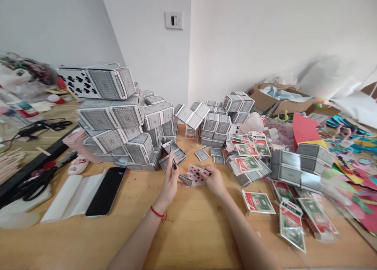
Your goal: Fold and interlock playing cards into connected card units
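My right hand pinches some playing cards by their right edge, with red pips facing up. A folded card with a grey back overlaps their left end. My left hand, a red string bracelet at its wrist, is upright on edge beside these cards, fingers stretched away from me. Whether its palm touches the cards is hard to tell. Just beyond it lies an open box shape made of folded cards. Loose grey-backed cards lie on the wooden table past my right hand.
A tall stack of card blocks rises at left, with smaller card blocks at the back. Packs of cards and another card block lie right. A black phone, scissors and coloured paper lie around.
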